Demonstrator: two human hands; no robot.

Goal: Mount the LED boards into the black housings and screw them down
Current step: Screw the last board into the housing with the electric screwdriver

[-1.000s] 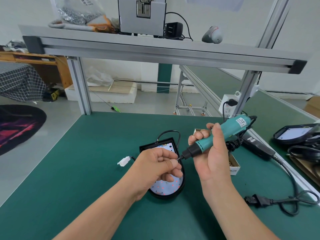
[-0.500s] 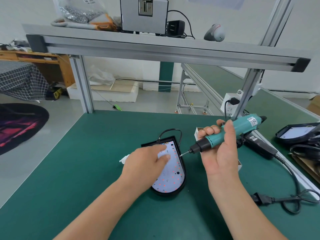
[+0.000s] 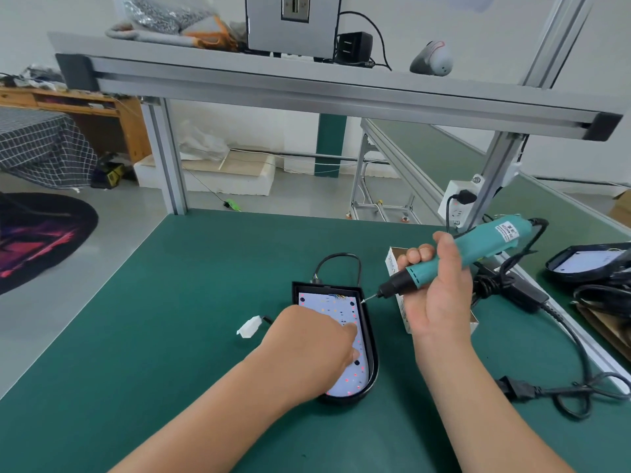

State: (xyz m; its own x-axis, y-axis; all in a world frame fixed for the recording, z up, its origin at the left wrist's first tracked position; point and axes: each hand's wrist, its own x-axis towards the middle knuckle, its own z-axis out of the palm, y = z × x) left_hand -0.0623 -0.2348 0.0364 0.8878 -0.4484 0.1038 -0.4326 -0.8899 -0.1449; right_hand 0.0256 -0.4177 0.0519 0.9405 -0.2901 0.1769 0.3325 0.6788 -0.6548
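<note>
From where I stand, the left hand (image 3: 314,349) lies with fingers stretched out on the LED board (image 3: 333,310), pressing it into the black housing (image 3: 373,353) on the green bench (image 3: 170,319). The board looks thin, light and brittle, so I'd press on its bare patches. The right hand (image 3: 440,295) is wrapped tight round the electric screwdriver (image 3: 454,261), its bit near the board's far right corner.

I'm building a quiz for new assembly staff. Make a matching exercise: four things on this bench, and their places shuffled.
1 screwdriver
2 LED board
3 white connector
4 power plug

A in the black housing, under the left hand
B on the mat, left of the housing
C gripped by the right hand
D on the mat, far right

Pairs: 1-C, 2-A, 3-B, 4-D
</note>
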